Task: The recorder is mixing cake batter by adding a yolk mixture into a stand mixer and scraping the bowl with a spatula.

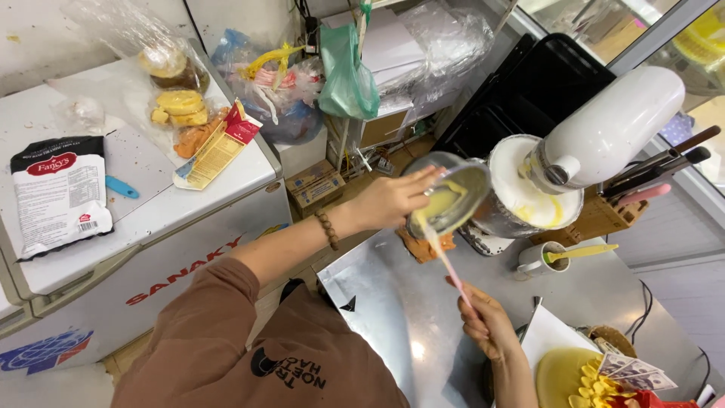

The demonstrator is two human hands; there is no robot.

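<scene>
Standing right behind the person here, looking down from the head view. The left hand (393, 200) is wrapped around a small round metal bowl smeared with yellow batter (447, 198), tipping it on its side toward the mixer (fingers clamped on the rim, so a firm hold). The bowl sits near the middle of the picture, just at 9 o'clock from the big steel mixing bowl full of white cream (521, 189), close but I can't tell if they touch.

The right hand (487, 325), down at 6 o'clock from the tilted bowl, is closed on a thin pink-handled spatula (445, 261) whose tip reaches up into the yellow batter.

The white stand mixer head (612, 128) hangs over the cream at 2 o'clock. Everything's above a shiny steel worktable (400, 317). At 4 o'clock from the mixer bowl stands a white mug with a yellow scraper in it (540, 258). Way off at 9 o'clock is a white chest freezer (158, 219) with a flour-type bag (59, 193) lying on top.
</scene>
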